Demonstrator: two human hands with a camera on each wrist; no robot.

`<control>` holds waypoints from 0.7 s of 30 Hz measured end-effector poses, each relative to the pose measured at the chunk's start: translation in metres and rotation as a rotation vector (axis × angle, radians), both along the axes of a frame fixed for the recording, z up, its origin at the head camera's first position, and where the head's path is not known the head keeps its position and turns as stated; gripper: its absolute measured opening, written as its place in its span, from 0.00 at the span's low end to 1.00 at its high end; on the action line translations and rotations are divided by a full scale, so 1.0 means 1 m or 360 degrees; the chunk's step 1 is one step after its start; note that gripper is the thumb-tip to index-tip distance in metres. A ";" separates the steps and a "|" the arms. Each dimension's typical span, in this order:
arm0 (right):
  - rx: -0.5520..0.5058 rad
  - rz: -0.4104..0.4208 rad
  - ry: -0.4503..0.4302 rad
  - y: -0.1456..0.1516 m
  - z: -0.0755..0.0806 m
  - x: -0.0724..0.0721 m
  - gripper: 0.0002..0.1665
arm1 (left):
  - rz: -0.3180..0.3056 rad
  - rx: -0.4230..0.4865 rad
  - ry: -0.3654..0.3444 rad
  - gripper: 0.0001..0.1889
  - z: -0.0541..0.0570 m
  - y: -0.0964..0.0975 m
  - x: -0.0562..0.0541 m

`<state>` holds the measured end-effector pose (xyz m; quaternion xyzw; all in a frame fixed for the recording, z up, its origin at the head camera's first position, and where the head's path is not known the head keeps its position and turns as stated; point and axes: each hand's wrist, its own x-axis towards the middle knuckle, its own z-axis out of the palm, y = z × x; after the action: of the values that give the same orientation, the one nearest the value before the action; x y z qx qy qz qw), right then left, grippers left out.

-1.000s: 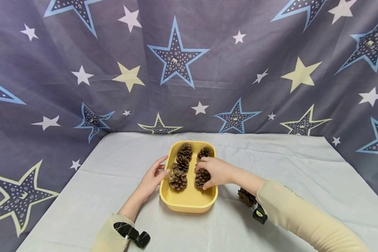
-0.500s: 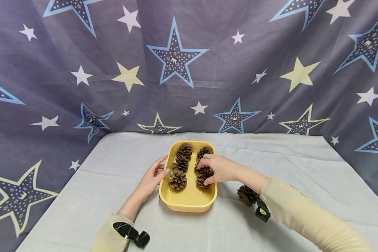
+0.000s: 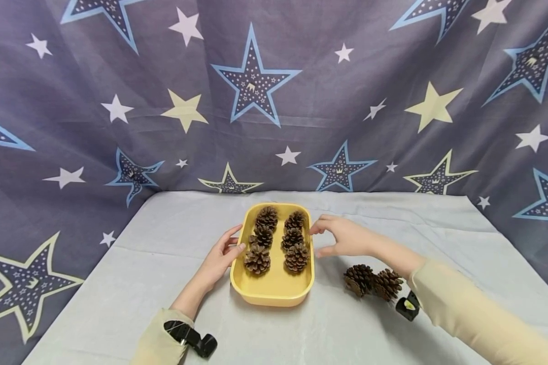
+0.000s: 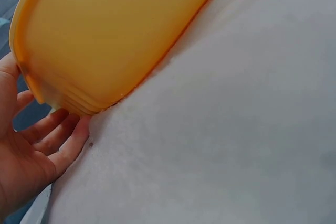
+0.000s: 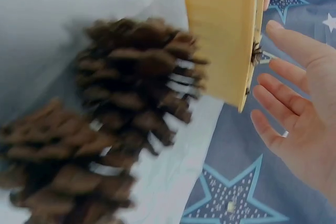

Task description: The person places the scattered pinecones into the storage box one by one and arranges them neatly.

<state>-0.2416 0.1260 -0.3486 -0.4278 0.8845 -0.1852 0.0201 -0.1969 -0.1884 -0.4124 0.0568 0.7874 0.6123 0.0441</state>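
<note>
A yellow tray (image 3: 274, 294) stands on the cloth in the head view. Inside it are two columns of pine cones, the left one ending in a near pine cone (image 3: 258, 260) and the right one in another pine cone (image 3: 296, 257). My left hand (image 3: 221, 253) rests against the tray's left side, thumb at the rim and relaxed fingertips along the outer wall. Just off the right rim is my right hand (image 3: 347, 236), fingers loosely bent and spread, holding nothing. Beneath the right forearm lie two more pine cones, one (image 3: 359, 280) beside the other (image 3: 387, 284).
A pale grey cloth (image 3: 164, 228) covers the table. Behind it hangs a dark curtain (image 3: 319, 116) printed with stars. Each wrist carries a black strap mount, the left mount (image 3: 189, 338) near the front of the table.
My right hand has let go of the near pine cone in the right column and moved out over the rim to the right. The left hand stays at the tray.
</note>
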 end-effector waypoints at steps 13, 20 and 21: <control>-0.0049 0.0015 -0.0115 0.051 -0.012 0.008 0.32 | 0.0012 0.0004 -0.0016 0.29 0.000 0.001 0.001; -0.0016 0.0002 -0.0312 0.071 -0.016 0.014 0.36 | 0.0008 0.0005 -0.0005 0.29 0.000 0.000 0.000; -0.0007 0.0006 -0.0330 0.073 -0.017 0.015 0.38 | 0.0006 0.0007 -0.0003 0.29 0.000 0.000 0.000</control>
<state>-0.2266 0.1988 -0.3652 -0.4081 0.8764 -0.2305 0.1109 -0.1972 -0.1881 -0.4129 0.0548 0.7860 0.6142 0.0433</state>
